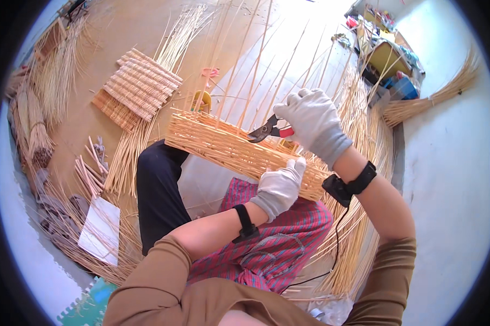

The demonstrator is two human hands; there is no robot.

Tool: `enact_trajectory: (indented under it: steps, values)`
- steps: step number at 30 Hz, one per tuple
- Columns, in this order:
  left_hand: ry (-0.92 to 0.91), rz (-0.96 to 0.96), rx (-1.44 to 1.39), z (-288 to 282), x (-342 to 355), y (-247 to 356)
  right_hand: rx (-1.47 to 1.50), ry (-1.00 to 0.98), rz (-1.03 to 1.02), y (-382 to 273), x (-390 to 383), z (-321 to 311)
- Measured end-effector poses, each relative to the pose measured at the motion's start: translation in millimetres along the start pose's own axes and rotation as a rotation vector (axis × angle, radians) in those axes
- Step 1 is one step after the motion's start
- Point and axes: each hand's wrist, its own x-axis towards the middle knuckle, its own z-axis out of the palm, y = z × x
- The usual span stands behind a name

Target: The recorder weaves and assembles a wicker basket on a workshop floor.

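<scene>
A long, partly woven wicker basket (pixel 217 141) lies across my knees, with tall upright stakes rising from its far side. My right hand (pixel 310 119), in a pale glove, grips pruning shears (pixel 269 130) with red handles and dark blades, held at the basket's upper edge near the middle. My left hand (pixel 283 185), also gloved, is closed on the near side of the basket, right of its middle. A red and blue striped cloth (pixel 266 244) covers my lap beneath it.
Woven panels (pixel 141 87) lie on the floor at upper left. Loose rods (pixel 353 98) and bundles (pixel 38 130) lie on both sides. A cluttered low shelf (pixel 386 60), a leaning bundle (pixel 429 98) by the right wall, short sticks (pixel 90 174) and a white sheet (pixel 98 231) are around me.
</scene>
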Motion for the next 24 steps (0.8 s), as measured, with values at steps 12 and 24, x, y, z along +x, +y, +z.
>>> enact_trajectory:
  steps: [12, 24]
  values:
    - [0.221, -0.072, -0.444, -25, 53, -51, -0.105, -0.069, -0.079, -47, 97, 14]
    - [-0.229, 0.163, -0.003, -1, 23, 16, 0.073, -0.410, -0.118, 14, 55, -13]
